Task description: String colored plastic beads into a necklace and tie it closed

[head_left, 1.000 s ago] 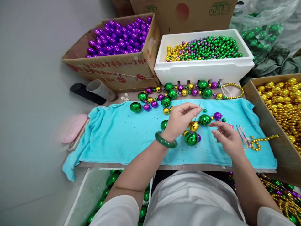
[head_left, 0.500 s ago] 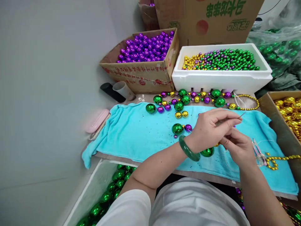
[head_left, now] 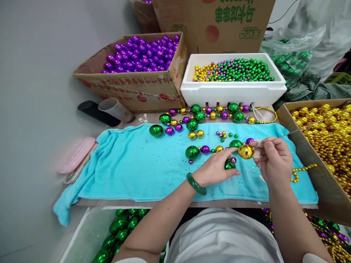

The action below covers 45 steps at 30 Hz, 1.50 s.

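Head view shows a rounded gold bead (head_left: 246, 151), glossy and mirror-bright.

Worktop layout: towel (head_left: 123, 164) in front, bead containers behind and right.
Rear, left to right: carton (head_left: 131, 86) of beads, foam box (head_left: 233, 94) of smaller beads; second bead carton (head_left: 326, 193) beyond towel's right end. Bead strands (head_left: 199, 117) between foam box and towel. Cup (head_left: 116, 109) before first carton; case (head_left: 78, 155) off towel's left end. On towel: bead string (head_left: 205, 149), loose beads (head_left: 224, 135) behind it; left hand (head_left: 215, 168) before it, right hand (head_left: 275, 160) at its right end.
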{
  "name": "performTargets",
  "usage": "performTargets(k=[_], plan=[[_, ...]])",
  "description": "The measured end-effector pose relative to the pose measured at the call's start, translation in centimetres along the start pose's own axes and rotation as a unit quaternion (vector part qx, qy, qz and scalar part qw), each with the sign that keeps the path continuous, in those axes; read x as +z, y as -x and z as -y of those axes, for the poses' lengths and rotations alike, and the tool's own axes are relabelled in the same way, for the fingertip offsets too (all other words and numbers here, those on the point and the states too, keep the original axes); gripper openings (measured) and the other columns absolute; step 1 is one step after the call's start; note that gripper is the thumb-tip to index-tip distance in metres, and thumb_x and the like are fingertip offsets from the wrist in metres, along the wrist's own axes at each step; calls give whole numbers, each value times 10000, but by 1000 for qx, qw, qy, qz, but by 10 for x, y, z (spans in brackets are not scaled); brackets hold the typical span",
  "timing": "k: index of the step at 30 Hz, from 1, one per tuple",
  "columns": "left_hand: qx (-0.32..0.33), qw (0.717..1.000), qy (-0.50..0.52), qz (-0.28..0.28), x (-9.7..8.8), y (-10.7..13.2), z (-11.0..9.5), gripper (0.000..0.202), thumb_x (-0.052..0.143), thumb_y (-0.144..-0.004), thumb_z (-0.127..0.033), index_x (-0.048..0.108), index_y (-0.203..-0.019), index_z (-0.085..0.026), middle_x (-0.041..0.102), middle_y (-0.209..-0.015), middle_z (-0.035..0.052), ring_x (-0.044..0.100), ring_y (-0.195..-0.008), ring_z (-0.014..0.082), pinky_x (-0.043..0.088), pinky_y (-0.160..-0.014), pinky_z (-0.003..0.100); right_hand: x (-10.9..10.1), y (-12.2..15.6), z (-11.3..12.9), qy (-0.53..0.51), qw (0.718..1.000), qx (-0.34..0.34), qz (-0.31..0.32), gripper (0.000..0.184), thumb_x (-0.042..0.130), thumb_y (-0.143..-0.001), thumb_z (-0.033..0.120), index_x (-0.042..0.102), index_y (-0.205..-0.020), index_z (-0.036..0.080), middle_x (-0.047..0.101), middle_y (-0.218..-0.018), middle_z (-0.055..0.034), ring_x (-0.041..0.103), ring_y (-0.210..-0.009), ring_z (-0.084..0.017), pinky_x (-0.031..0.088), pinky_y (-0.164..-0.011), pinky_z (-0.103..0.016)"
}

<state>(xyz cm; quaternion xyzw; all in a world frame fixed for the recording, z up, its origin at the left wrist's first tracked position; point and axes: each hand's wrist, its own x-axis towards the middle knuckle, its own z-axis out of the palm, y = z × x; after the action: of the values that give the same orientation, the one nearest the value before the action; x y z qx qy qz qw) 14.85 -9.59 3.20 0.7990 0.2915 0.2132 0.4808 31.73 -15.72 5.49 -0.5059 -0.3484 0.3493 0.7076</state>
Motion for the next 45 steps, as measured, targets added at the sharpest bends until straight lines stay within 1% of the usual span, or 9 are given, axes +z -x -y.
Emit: performTargets(k=[4,12,17,19,25,31,35,40,45], plan=[[-11,998,-67,14,12,8,10,764,748,-673,-461,454,-1356,-289,547,-1341,114,499,-1233,341,358,-1024,484,-1,-5,-3,-15,999,38,-13,231,570,-869,440,455,-895,241,649,-738,7,552,-448,-82,328,-326,-158],[-33,982,-184,5,10,8,9,685,669,-762,-394,406,-1378,-253,536,-1313,130,499,-1214,322,376,-995,477,-23,-9,-21,-55,991,122,26,202,724,-747,269,625,-907,197,672,-822,-21,634,-669,-109,555,-588,-239],[-40,973,-228,7,5,6,8,723,675,-756,-390,367,-1396,-256,529,-1309,125,507,-1199,315,387,-989,465,-27,-7,-23,-86,984,149,47,181,630,-834,382,590,-910,222,677,-819,-16,624,-608,-110,487,-442,-202],[-34,972,-232,3,7,6,8,771,692,-740,-407,335,-1408,-264,514,-1323,122,501,-1205,315,396,-984,462,-25,-6,-24,-116,977,173,54,199,581,-864,429,557,-918,239,674,-781,-1,628,-598,-114,493,-445,-204],[33,967,-252,-24,21,14,15,787,708,-737,-400,301,-1389,-231,488,-1350,127,439,-1275,302,368,-1032,482,-33,-8,-26,-142,972,179,48,172,692,-792,290,637,-919,188,666,-773,-7,621,-636,-86,555,-569,-189],[60,964,-257,-33,36,24,29,729,647,-779,-489,335,-1363,-186,525,-1311,146,473,-1245,295,366,-1037,464,-40,-3,-28,-144,971,184,58,194,646,-829,394,618,-931,231,694,-766,-6,636,-589,-111,520,-454,-196],[65,960,-273,-16,39,25,38,698,597,-825,-470,307,-1389,-179,553,-1294,136,517,-1194,263,339,-1055,444,-42,0,-29,-116,975,184,41,252,718,-768,305,659,-976,175,689,-773,-18,637,-593,-96,542,-510,-194],[36,931,-362,15,29,32,49,446,490,-900,-376,437,-1294,-173,648,-1068,87,576,-1042,227,309,-1061,436,-55,-1,-23,-118,983,140,14,195,757,-717,265,662,-865,180,654,-702,4,598,-531,-84,489,-436,-183],[17,912,-410,13,9,42,53,378,463,-910,-380,508,-1224,-174,642,-1029,78,555,-997,235,354,-977,412,-59,-2,-24,-112,984,141,-2,184,746,-727,306,623,-828,212,631,-640,21,579,-512,-93,441,-400,-181]])
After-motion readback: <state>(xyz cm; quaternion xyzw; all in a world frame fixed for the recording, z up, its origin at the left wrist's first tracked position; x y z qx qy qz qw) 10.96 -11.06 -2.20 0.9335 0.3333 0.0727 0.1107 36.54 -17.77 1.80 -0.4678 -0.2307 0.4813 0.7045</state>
